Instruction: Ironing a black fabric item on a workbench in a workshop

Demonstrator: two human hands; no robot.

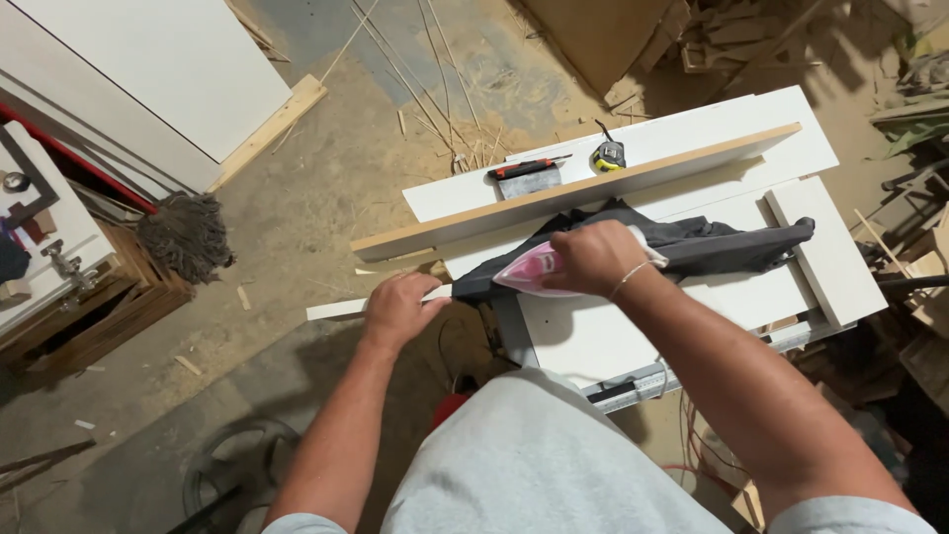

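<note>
Currently the right hand (593,257) is closed over the top of a pink and white clothes iron (534,275), fingers wrapped on what must be its handle; the handle itself is hidden under the hand. The iron sits sole-down on a dark grey cloth (712,242) spread over a white panel (633,326) on the workbench. The left hand (400,309) lies palm-down, fingers loosely curled, on the end of a narrow white strip (336,310) that juts past the bench edge; it presses rather than grips.

Handling judgement: the iron looks rigid, moderately heavy and likely hot at the sole, so the handle is the only safe hold. The cloth is soft and limp and would bunch if dragged. The strip looks thin, light and flexible, best steadied flat from above.

Behind the cloth a long board (573,193) stands on edge, raw edge upward. Beyond it lie a tape measure (608,155) and a red and black hand tool (527,168). No containers are visible on the bench. A mop head (186,235) rests on the dusty floor at left.
</note>
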